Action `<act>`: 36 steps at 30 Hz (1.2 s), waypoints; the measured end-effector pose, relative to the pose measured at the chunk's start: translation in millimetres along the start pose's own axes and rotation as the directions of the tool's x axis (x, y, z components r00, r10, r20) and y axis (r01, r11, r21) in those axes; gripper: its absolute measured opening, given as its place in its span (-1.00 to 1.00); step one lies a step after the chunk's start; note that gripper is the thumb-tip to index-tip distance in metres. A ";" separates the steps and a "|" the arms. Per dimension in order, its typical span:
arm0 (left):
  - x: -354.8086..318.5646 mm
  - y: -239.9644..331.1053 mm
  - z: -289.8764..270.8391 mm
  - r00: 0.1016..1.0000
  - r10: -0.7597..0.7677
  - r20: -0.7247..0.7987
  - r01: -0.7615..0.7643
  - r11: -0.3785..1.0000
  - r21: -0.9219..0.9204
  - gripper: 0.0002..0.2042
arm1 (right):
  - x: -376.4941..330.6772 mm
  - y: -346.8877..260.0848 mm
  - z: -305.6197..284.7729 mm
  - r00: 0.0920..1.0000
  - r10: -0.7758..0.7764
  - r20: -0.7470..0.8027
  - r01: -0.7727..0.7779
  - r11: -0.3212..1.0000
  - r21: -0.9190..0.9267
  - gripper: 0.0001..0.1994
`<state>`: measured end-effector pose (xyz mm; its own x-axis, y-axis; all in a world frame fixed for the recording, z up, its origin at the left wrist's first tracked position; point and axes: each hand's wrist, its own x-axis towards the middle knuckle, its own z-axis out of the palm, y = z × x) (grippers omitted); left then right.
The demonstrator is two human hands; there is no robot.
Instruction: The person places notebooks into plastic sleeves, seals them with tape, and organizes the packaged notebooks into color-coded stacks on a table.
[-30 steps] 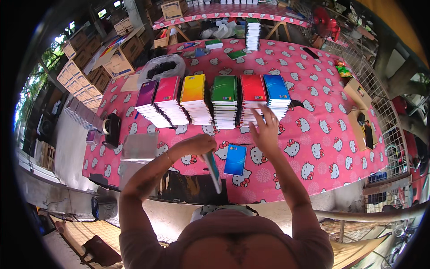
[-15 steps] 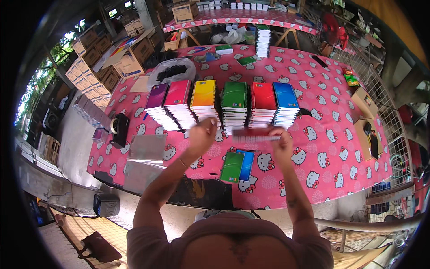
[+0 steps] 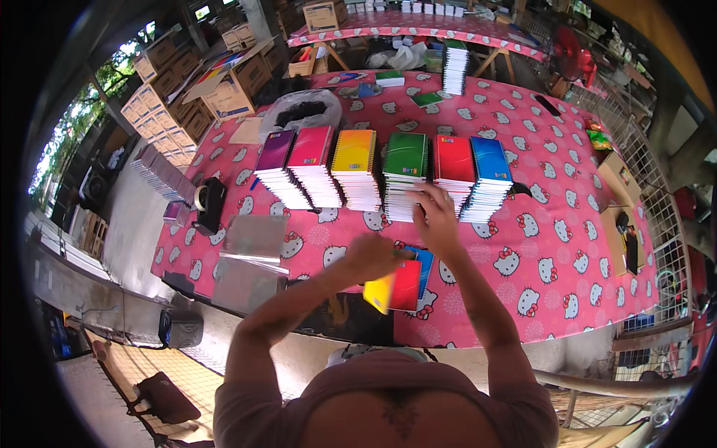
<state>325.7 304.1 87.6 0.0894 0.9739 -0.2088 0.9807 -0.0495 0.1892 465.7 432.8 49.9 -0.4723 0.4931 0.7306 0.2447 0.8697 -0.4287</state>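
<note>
Six stacks of spiral notebooks stand in a row on the pink patterned tablecloth: purple, pink, yellow, green, red and blue. Near the front edge lies a small pile with a red notebook on top and a blue one showing beneath. My left hand hovers over this pile, blurred, gripping a yellow notebook at its left side. My right hand reaches forward with fingers spread, touching the foot of the green and red stacks.
A black tape dispenser and clear plastic sleeves lie at the left. Cardboard boxes are piled at the back left beside a plastic bag. Another notebook stack stands at the back. A wire fence and boxes line the right.
The red notebook that both hands held has been laid on the front pile. My left hand now carries a yellow notebook to it, and my right hand has gone back to the stacks.
</note>
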 end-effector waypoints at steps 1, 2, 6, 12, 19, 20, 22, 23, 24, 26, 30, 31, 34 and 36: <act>10.6 3.9 34.4 0.999 -0.034 0.015 0.035 0.996 -0.085 -0.49 | 23.3 -14.9 4.8 0.995 -0.072 -0.063 0.067 0.995 -0.076 -0.61; 19.1 5.4 64.4 0.998 -0.048 0.029 0.053 0.985 -0.167 -0.43 | 36.6 -12.6 12.5 0.996 -0.085 -0.032 0.080 0.986 -0.146 -0.60; 37.4 -12.6 71.9 0.967 -0.083 -0.239 0.018 0.964 -0.264 -0.59 | 50.5 20.0 27.2 0.993 -0.072 0.090 0.099 0.930 -0.353 -0.61; 15.9 -150.2 -44.4 0.463 0.038 -0.886 0.318 0.925 0.206 -0.55 | 30.3 -23.9 -18.4 0.985 0.069 -0.159 -0.047 0.989 0.138 -0.75; -19.1 -94.3 -38.3 0.399 0.218 -0.890 -0.033 0.974 0.224 -0.66 | -145.5 56.2 2.6 0.809 0.182 0.558 -0.391 0.876 0.282 -0.74; -33.7 -67.6 -20.8 0.490 0.275 -0.827 -0.163 0.961 0.223 -0.68 | -158.8 55.8 4.7 0.790 0.207 0.577 -0.392 0.894 0.216 -0.73; -62.3 -27.0 48.3 0.593 0.267 -0.760 -0.419 0.908 -0.008 -0.71 | -151.1 45.7 3.1 0.770 0.209 0.603 -0.398 0.896 0.197 -0.69; -72.7 -8.5 91.5 0.687 0.245 -0.685 -0.448 0.884 -0.133 -0.69 | -144.4 45.7 0.9 0.778 0.249 0.577 -0.445 0.867 0.226 -0.67; -78.4 1.2 126.6 0.711 0.371 -0.598 -0.365 0.921 0.138 -0.65 | -138.8 47.1 -2.2 0.781 0.297 0.549 -0.494 0.832 0.252 -0.66; -83.7 19.5 143.7 0.780 0.307 -0.545 -0.354 0.935 0.020 -0.59 | -121.6 50.3 -9.6 0.823 0.394 0.410 -0.498 0.847 0.185 -0.64; -36.3 -43.8 90.3 0.671 0.327 -0.666 -0.219 0.945 0.243 -0.54 | -23.8 17.4 -29.4 0.996 0.085 -0.024 -0.088 0.969 -0.232 -0.52; -13.1 -72.9 68.9 0.661 0.105 -0.743 0.030 0.986 0.166 -0.54 | -0.6 12.2 -31.2 0.996 -0.004 -0.092 -0.026 0.948 -0.317 -0.50; 19.7 -151.7 -30.7 0.442 0.078 -0.894 0.288 0.931 0.224 -0.52 | 37.5 -9.1 -15.5 0.995 -0.063 -0.074 0.055 0.993 -0.103 -0.52; 15.7 -176.1 -30.7 0.510 0.084 -0.856 0.313 0.909 0.275 -0.57 | 39.1 -34.1 8.3 0.998 0.027 0.064 -0.043 0.964 0.263 -0.52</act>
<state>149.1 334.9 80.4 -0.0213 0.6822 0.7308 0.9673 0.1988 -0.1573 431.8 422.2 88.7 -0.5189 0.5141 0.6830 0.0338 0.8107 -0.5845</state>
